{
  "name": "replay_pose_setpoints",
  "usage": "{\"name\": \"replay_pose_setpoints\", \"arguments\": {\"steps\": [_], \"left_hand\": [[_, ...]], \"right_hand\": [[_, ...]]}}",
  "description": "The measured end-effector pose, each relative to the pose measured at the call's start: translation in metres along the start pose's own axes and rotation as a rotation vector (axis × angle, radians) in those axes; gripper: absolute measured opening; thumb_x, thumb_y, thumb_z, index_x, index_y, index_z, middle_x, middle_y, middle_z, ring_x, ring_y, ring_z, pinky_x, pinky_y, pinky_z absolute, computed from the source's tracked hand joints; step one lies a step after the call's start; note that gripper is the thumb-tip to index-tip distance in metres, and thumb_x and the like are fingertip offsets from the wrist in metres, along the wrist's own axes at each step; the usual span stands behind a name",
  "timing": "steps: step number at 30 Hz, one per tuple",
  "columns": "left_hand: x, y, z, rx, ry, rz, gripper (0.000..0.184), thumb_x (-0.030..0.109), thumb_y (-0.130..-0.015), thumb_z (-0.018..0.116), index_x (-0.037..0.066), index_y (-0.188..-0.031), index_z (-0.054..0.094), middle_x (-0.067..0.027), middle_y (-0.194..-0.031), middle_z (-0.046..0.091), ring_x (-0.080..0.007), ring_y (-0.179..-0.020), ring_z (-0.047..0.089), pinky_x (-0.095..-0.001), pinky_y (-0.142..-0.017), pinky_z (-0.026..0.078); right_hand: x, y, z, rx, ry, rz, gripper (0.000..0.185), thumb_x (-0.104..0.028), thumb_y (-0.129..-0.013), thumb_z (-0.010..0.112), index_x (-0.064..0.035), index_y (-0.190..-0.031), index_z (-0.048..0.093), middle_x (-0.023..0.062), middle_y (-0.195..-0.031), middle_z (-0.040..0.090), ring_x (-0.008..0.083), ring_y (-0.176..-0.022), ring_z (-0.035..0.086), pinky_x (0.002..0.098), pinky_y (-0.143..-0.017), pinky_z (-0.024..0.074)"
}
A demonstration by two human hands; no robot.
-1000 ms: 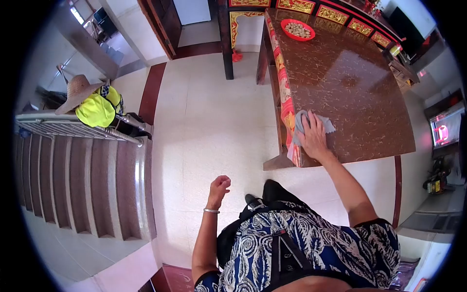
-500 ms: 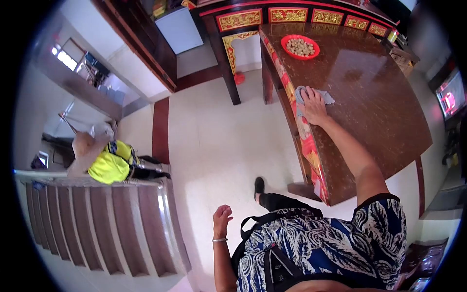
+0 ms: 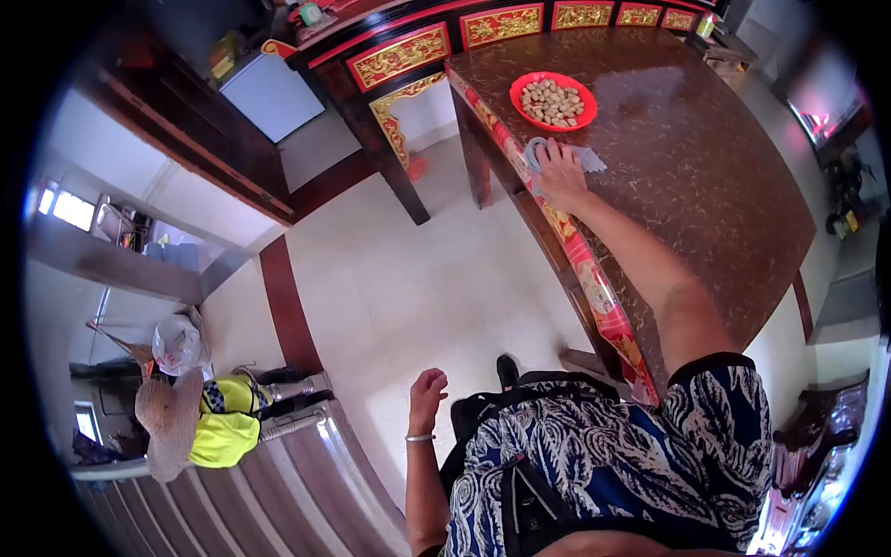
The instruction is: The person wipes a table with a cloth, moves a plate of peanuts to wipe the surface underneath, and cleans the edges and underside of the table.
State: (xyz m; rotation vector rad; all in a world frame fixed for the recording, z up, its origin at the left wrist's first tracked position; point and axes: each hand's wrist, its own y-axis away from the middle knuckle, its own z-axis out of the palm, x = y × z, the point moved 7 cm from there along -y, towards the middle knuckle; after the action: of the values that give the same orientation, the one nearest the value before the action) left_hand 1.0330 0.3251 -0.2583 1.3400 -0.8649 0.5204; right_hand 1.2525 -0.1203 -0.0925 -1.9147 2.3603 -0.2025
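Observation:
My right hand (image 3: 560, 176) presses a grey cloth (image 3: 590, 160) onto the brown tabletop (image 3: 687, 204), close to the table's left edge. Its fingers lie over the cloth and hide part of it. Just beyond the hand, a red bowl (image 3: 587, 110) holds what look like unshelled peanuts (image 3: 554, 100). My left hand (image 3: 428, 390), with a bracelet at the wrist, hangs over the floor away from the table. Its fingers are loosely bent, thumb apart, and nothing shows in them.
A patterned red and gold covering (image 3: 594, 278) runs along the table's left edge. Behind stands a dark carved table with gold panels (image 3: 501, 25). At left, a straw hat (image 3: 169, 422) and yellow vest (image 3: 225, 438) rest on the stair railing, near a white bag (image 3: 179, 343).
My right hand and the cloth are now closer to the red bowl. The whole view has shifted and turned a little. My left hand still hangs by my side.

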Motion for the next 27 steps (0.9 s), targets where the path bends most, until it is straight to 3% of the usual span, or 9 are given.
{"name": "replay_pose_setpoints", "arguments": {"steps": [9, 18, 20, 27], "left_hand": [[0.098, -0.112, 0.02, -0.295, -0.248, 0.087, 0.02, 0.017, -0.089, 0.062, 0.009, -0.108, 0.064, 0.001, -0.095, 0.062, -0.0116, -0.09, 0.059, -0.0304, -0.075, 0.053], [0.228, -0.214, 0.003, -0.519, -0.39, 0.233, 0.017, 0.016, -0.091, 0.062, 0.011, -0.106, 0.064, 0.0027, -0.091, 0.062, -0.0085, -0.084, 0.059, -0.0264, -0.069, 0.051], [0.265, -0.231, 0.008, -0.558, -0.4, 0.284, 0.015, 0.015, -0.092, 0.062, 0.01, -0.106, 0.064, 0.0026, -0.09, 0.062, -0.0084, -0.082, 0.059, -0.0255, -0.068, 0.05], [0.379, -0.271, 0.104, -0.783, -0.26, 0.47, 0.013, 0.016, -0.097, 0.058, 0.006, -0.104, 0.06, 0.0006, -0.085, 0.06, -0.0094, -0.076, 0.061, -0.0217, -0.064, 0.05]], "right_hand": [[0.004, 0.077, -0.024, 0.027, 0.001, 0.01, 0.06, -0.025, -0.086, 0.062, -0.0029, -0.137, 0.041, 0.0194, -0.148, 0.034, 0.0344, -0.133, 0.036, 0.0471, -0.108, 0.0332], [0.01, 0.216, -0.053, -0.053, 0.108, 0.371, 0.062, -0.025, -0.086, 0.06, -0.0035, -0.141, 0.039, 0.0156, -0.152, 0.031, 0.0347, -0.135, 0.033, 0.0458, -0.109, 0.0319], [0.013, 0.239, -0.056, -0.064, 0.169, 0.542, 0.063, -0.023, -0.086, 0.06, -0.0032, -0.142, 0.038, 0.0165, -0.152, 0.03, 0.0355, -0.136, 0.033, 0.0469, -0.11, 0.0302], [0.006, 0.235, -0.052, -0.016, 0.149, 0.642, 0.064, -0.021, -0.089, 0.058, -0.0034, -0.145, 0.034, 0.0183, -0.154, 0.026, 0.0378, -0.138, 0.029, 0.0503, -0.113, 0.0262]]}}
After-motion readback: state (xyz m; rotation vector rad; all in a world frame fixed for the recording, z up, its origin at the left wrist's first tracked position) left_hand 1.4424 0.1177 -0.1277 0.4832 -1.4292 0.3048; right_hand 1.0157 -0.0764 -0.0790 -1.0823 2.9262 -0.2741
